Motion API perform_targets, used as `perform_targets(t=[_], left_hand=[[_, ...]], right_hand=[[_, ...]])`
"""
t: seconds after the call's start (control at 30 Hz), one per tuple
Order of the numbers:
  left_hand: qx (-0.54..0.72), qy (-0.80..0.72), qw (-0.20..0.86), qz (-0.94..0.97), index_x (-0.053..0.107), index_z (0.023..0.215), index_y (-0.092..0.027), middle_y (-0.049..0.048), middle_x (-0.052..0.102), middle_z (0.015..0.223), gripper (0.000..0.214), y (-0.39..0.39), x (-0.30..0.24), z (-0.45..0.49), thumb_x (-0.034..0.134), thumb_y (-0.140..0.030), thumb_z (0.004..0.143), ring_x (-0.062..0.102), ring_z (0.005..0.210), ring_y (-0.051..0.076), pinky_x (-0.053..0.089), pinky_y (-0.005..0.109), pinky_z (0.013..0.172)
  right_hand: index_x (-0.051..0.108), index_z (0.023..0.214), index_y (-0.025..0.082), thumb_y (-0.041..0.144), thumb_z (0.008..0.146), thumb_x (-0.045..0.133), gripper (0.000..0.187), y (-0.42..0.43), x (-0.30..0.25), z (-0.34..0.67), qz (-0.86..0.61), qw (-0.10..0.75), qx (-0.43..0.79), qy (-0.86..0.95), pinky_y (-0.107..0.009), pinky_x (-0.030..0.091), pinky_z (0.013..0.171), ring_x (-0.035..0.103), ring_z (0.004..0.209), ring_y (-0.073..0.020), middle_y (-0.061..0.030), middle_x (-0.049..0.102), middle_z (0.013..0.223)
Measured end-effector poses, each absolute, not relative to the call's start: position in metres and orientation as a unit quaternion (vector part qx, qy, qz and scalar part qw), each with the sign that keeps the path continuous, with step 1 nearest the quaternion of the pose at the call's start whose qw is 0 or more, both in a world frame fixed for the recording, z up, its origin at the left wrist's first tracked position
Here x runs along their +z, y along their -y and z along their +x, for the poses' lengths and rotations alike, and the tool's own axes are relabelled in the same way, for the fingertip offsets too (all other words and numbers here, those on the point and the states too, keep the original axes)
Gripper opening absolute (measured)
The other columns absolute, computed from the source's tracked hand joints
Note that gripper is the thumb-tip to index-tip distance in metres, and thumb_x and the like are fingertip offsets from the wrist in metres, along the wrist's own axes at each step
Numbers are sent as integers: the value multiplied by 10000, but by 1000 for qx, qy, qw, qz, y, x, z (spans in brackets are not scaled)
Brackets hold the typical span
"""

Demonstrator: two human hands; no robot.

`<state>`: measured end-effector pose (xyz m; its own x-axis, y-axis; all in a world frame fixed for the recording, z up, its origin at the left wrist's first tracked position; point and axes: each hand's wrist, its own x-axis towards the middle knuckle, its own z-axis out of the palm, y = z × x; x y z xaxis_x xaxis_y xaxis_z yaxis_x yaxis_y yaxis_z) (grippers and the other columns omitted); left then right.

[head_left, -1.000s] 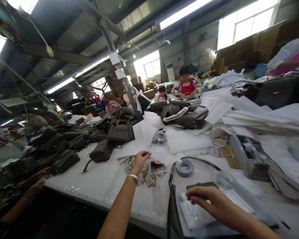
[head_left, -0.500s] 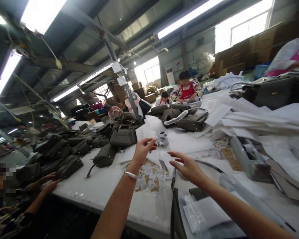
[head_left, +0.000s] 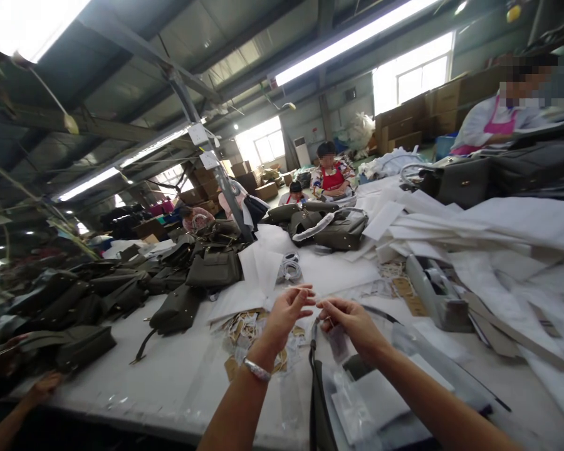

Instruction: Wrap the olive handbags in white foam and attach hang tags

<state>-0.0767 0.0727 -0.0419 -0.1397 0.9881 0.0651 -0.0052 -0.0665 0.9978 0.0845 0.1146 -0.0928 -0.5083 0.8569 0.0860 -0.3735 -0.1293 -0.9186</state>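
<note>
Print on the heap of paper tags (head_left: 244, 326) lying on the white desk (head_left: 169, 369) is too small to read, and no brand shows on the olive handbags (head_left: 214, 269) piled farther back.

Both forearms reach forward from the bottom edge and meet above the near side of the desk. The left hand (head_left: 286, 311), a silver bangle (head_left: 257, 369) on its wrist, is raised with the palm turned inward. Its thumb and forefinger are closed tip to tip, though what they nip is too fine to tell. The right hand (head_left: 353, 321) faces it, almost touching, with its fingers (head_left: 326, 307) clamped on the top of a clear slip (head_left: 337, 343). The slip hangs just under that hand, above the desk and beside the tag heap.

Below the hands a dark strap (head_left: 312, 376) runs toward the near edge, next to flat clear plastic bags (head_left: 357, 401). A grey tape dispenser (head_left: 435, 291) sits to the right, and a coil of white cord (head_left: 289, 270) lies beyond the hands. Another person's hand (head_left: 42, 388) rests at the desk's lower left corner.
</note>
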Motion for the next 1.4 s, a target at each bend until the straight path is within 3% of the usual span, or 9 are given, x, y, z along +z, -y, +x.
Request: perform_targets(t=[0.17,0.3,0.43,0.63,0.8,1.1,1.27,1.4], left_hand=[[516,-498,501,485,737,997,-126,88,696,931,474,-68,-69,-52,764,-538,764,647,857,197,535,346,813],[547,-520,453,475,740,844,-129,42,670,787,363,-69,-80,-45,788,-477,753,600,763,156,499,283,765],[561,-553,410,460,735,774,-137,42,673,758,337,-70,-91,-45,793,-467,743,594,744,162,484,269,708],[565,-563,402,449,716,744,-143,29,663,726,338,-68,-105,-49,777,-475,754,587,718,157,481,275,700],[574,-554,399,452,711,748,-147,11,641,727,308,-65,-111,-52,765,-449,778,558,724,139,458,261,717],[567,-526,422,473,714,748,-142,40,688,811,250,-61,-112,-46,768,-383,783,588,791,160,435,258,729],[573,-524,396,490,685,698,-152,14,659,741,219,-60,-111,-43,750,-334,801,583,764,157,437,263,740],[572,-519,377,510,685,685,-158,19,666,757,202,-60,-108,-41,749,-314,797,602,794,173,442,269,751]], right_hand=[[722,834,151,578,852,643,435,-112,-97,96,-266,415,637,593,-225,431,492,593,495,-108,-29,718,752],[698,747,162,552,894,581,432,-107,-104,100,-318,417,556,645,-221,397,433,574,430,-104,-25,713,711],[689,792,175,536,910,543,407,-108,-114,101,-364,441,526,629,-223,383,398,536,392,-103,-16,706,686],[679,785,171,562,893,554,425,-110,-122,105,-328,415,575,624,-215,337,394,477,403,-80,-13,681,693],[710,757,162,569,827,648,418,-104,-121,109,-333,364,605,625,-212,277,403,395,426,-78,33,527,517],[721,834,167,570,812,671,407,-102,-128,108,-345,390,605,603,-224,325,443,444,494,-86,-19,670,717],[656,762,164,599,789,682,436,-103,-134,104,-343,383,652,558,-220,235,415,369,445,-72,38,523,552],[651,724,158,630,821,636,482,-105,-140,104,-316,361,673,563,-224,228,447,349,472,-67,39,494,573]])
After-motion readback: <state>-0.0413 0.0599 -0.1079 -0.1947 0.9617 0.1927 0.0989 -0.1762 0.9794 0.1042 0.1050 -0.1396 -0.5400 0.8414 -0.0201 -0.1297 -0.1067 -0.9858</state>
